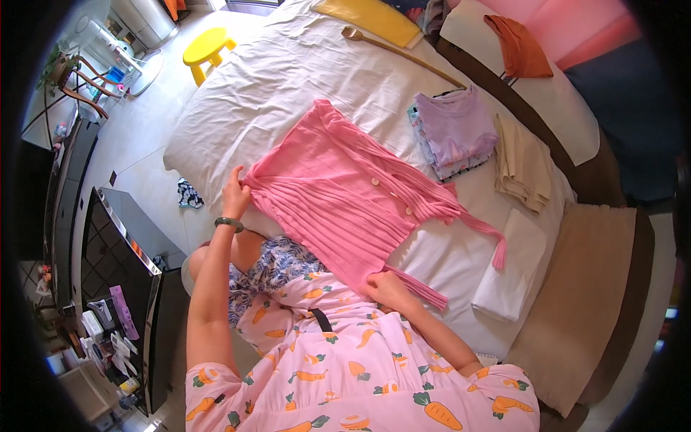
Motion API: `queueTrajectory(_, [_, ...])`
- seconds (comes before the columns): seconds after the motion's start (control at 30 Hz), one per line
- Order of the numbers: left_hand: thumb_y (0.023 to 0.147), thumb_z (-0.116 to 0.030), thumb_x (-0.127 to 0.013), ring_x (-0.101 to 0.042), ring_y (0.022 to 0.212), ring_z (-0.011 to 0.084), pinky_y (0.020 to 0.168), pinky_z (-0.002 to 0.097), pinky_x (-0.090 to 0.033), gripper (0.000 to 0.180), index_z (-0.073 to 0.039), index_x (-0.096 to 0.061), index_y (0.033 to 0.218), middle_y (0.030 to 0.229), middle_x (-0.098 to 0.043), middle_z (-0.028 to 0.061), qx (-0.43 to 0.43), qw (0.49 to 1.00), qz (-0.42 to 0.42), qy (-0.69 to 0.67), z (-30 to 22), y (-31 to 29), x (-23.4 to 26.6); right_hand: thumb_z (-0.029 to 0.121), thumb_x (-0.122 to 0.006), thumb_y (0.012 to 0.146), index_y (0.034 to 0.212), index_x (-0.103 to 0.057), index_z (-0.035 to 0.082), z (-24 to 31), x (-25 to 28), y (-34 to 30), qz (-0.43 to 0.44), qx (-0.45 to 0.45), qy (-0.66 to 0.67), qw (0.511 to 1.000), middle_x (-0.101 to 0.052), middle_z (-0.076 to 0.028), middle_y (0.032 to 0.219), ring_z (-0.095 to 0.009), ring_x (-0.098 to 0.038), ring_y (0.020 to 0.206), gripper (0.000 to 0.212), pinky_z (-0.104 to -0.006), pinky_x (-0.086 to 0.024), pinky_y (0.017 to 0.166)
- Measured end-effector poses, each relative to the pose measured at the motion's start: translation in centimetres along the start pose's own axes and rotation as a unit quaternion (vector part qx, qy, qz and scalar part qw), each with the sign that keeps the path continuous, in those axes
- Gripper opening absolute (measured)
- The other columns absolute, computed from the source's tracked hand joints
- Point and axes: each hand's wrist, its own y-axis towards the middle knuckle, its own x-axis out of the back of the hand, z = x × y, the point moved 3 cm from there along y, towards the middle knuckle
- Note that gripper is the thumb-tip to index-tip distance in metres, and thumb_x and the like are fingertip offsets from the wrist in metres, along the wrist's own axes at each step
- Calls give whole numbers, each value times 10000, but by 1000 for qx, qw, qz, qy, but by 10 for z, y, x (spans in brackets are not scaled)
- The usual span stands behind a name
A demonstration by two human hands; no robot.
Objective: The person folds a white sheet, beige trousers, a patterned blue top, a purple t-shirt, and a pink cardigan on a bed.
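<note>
A pink ribbed knit cardigan (324, 191) with pale buttons lies spread across the white bed, one sleeve reaching right and another showing near my right hand. My left hand (235, 194), with a dark green bangle at the wrist, pinches the cardigan's left corner. At its near edge, close to my lap, my right hand (386, 289) grips the fabric between closed fingers. Right of the cardigan sits a stack of folded clothes topped by a lilac shirt (458, 124). Beside that stack lie folded beige trousers (522, 164).
A folded white cloth (509, 266) lies at the bed's right side, by a tan cushion (576, 302). A long wooden stick (403, 56) and a yellow cloth (371, 20) are at the far side. On the floor left stand a yellow stool (206, 49) and a white fan (133, 57).
</note>
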Motion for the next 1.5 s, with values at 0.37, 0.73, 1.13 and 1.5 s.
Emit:
queueTrajectory(0.37, [772, -103, -671, -573, 842, 299, 742, 375, -484, 138, -41, -622, 886, 894, -561, 118, -347, 916, 187, 80, -101, -54, -25, 185, -682, 798, 762, -630, 0, -17, 14, 7, -193, -15, 62, 979, -649, -165, 702, -297, -651, 650, 196, -385, -499, 598])
queueTrajectory(0.73, [890, -228, -606, -628, 713, 276, 637, 381, -479, 228, -13, -664, 842, 763, -629, 136, -211, 967, 131, 62, -135, -16, -62, 196, -684, 857, 1089, -476, 49, -143, 88, 22, -472, -173, 271, 821, -616, -51, 818, -128, -603, 609, 345, -263, -470, 497])
queueTrajectory(1.13, [877, -177, -640, -577, 663, 100, 562, 227, -462, 186, -17, -648, 972, 847, -644, 35, 150, 893, 232, -355, -143, 59, -193, 195, -650, 897, 816, -557, 29, -116, 164, 7, -521, -116, 218, 817, -579, 0, 691, -74, -506, 602, 207, -247, -413, 529])
queueTrajectory(1.5, [955, -111, -531, -530, 765, 36, 676, 191, -440, 251, -58, -615, 1186, 924, -622, -37, 27, 841, 80, -534, -189, 90, -136, 259, -576, 949, 934, -497, 141, -52, 153, -6, -313, -63, 630, 708, -461, 26, 591, -51, -414, 409, 143, -202, -266, 335])
